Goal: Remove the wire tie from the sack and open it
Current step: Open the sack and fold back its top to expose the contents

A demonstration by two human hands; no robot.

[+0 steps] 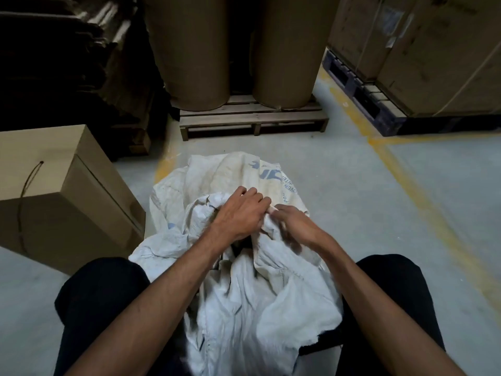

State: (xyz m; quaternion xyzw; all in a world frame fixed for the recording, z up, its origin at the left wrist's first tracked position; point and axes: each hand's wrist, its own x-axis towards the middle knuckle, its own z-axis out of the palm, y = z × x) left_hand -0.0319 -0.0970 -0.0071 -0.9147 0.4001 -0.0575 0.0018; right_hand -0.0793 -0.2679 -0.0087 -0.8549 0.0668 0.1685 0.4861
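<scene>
A crumpled white woven sack (pixel 252 291) with faded blue print lies on the floor between my knees. Its bunched neck rises at the middle of the view. My left hand (pixel 240 215) rests over the gathered fabric with its fingers curled down onto it. My right hand (pixel 294 226) pinches a fold of the sack just beside the left fingertips. The two hands touch at the fingers. I cannot make out the wire tie; the hands and folds hide that spot.
A tan cardboard box (pixel 62 194) with a cord stands at my left. Two big brown paper rolls (pixel 233 50) sit on a wooden pallet (pixel 252 122) ahead. Strapped cartons (pixel 423 50) on a dark pallet stand at the right. Yellow lines mark the grey floor (pixel 406 202).
</scene>
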